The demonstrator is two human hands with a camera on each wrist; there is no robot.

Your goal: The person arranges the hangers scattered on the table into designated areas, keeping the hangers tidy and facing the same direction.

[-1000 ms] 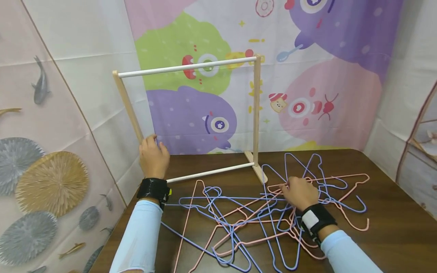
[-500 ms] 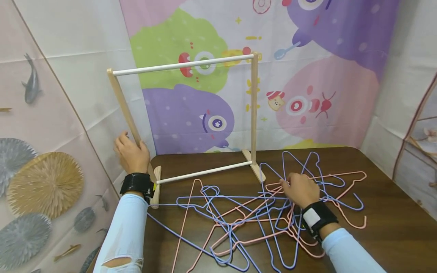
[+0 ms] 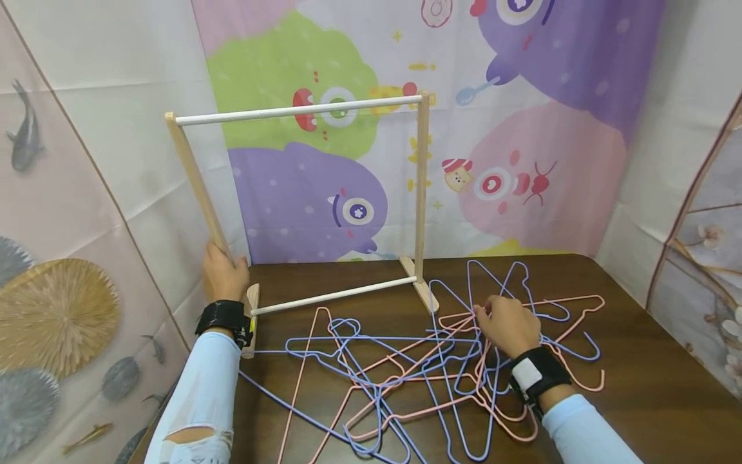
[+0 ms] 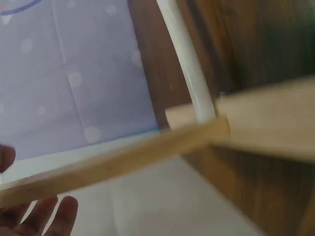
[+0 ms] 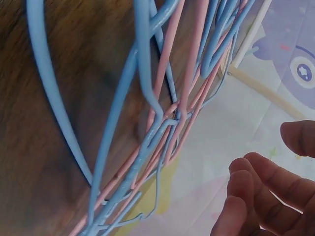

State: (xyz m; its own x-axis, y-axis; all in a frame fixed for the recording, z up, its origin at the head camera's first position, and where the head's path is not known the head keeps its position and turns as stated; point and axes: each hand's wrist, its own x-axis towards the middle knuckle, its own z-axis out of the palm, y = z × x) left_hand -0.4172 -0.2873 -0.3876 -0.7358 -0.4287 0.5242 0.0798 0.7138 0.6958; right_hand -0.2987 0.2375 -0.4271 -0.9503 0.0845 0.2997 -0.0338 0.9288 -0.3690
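Note:
My left hand [image 3: 225,274] is at the lower part of the left post of a wooden rack [image 3: 423,187] with white crossbars. In the left wrist view the post [image 4: 113,164] runs between the thumb and the fingers [image 4: 66,214]. A tangled pile of blue and pink hangers [image 3: 400,380] lies in front of the rack. Over its right part hovers my right hand [image 3: 511,325], fingers loosely bent. The right wrist view shows these fingers [image 5: 246,182] and thumb apart, with nothing between them, beside the blue hangers [image 5: 115,113] and pink hangers [image 5: 195,59].
Brown table [image 3: 626,322] under everything. Behind it hangs a cartoon-print cloth [image 3: 301,193], close to the rack. Patterned side panels stand at left [image 3: 75,212] and right [image 3: 713,258].
My left hand has gone from inside the rack's frame to the outer side of its left post and now grips it. The view has turned slightly right; the right hand stays over the hangers.

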